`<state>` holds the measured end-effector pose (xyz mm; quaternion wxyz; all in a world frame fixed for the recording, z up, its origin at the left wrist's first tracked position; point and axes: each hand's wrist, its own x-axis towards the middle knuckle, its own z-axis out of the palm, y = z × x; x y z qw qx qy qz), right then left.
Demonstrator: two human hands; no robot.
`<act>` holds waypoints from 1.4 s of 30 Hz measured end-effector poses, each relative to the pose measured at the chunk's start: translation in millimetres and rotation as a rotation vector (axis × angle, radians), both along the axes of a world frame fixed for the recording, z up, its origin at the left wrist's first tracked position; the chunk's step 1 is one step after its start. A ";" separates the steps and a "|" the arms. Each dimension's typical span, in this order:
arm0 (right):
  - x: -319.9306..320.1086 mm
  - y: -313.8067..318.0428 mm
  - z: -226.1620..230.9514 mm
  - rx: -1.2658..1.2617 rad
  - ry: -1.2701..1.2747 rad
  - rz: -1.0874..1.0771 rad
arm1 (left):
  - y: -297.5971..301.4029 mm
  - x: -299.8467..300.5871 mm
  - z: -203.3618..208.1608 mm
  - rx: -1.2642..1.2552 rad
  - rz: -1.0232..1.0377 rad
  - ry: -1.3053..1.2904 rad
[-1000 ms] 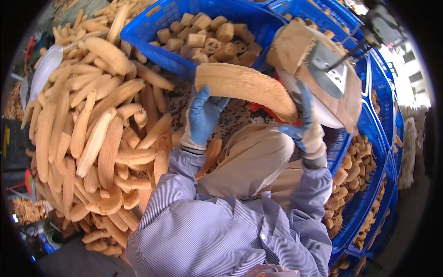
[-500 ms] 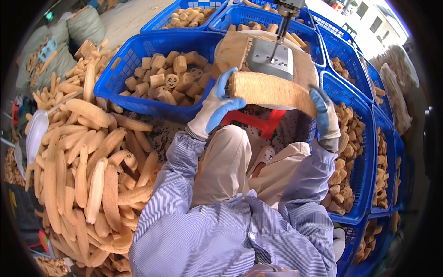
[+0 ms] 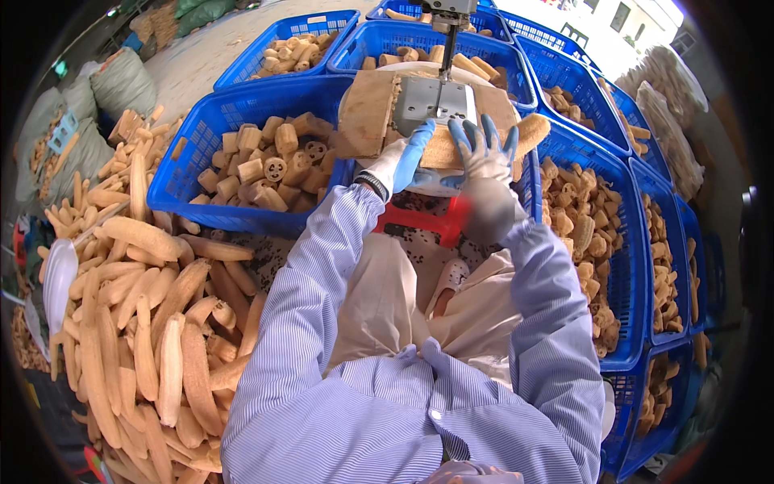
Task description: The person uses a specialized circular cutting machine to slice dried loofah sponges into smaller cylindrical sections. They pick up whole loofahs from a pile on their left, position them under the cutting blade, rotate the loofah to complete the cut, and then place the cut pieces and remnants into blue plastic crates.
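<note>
On the floor at the far left lies a big heap of long, tan, dried loofah gourds (image 3: 137, 323), and just behind it stands a blue plastic basket (image 3: 193, 153) with short round cut loofah pieces (image 3: 270, 157) in it. In the middle, the person sits before a small wooden saw table (image 3: 367, 113) with a grey metal plate (image 3: 427, 101), and the thin vertical saw blade (image 3: 440, 60) comes down into this plate. The left hand (image 3: 407, 157), in a white and blue work glove, lies closed on the near left end of the long tan loofah gourd (image 3: 484, 145) and holds it on the near edge of the table. The right hand (image 3: 484, 149), in a blue glove, presses on top of the same gourd with the fingers spread wide, near the blade. The gourd lies across the table, its right end over the right edge. To cut well, I think both hands should keep the gourd flat and steady, push it slowly and straight, and keep the fingers to the sides of the blade line. At the right stand more blue plastic baskets (image 3: 621, 266) with cut pieces.
</note>
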<state>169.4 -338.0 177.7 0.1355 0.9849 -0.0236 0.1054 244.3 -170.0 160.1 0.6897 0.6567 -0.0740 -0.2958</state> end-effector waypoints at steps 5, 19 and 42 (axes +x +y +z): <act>30.9 -38.2 6.7 -0.020 0.017 0.003 | -8.8 10.7 -8.7 -0.042 -0.071 0.006; 87.0 -57.3 41.6 0.168 0.232 0.115 | -34.1 42.8 -38.7 0.127 0.232 -0.443; 166.5 -90.2 19.9 0.362 0.233 0.067 | -50.0 112.5 -40.8 0.091 0.229 -0.468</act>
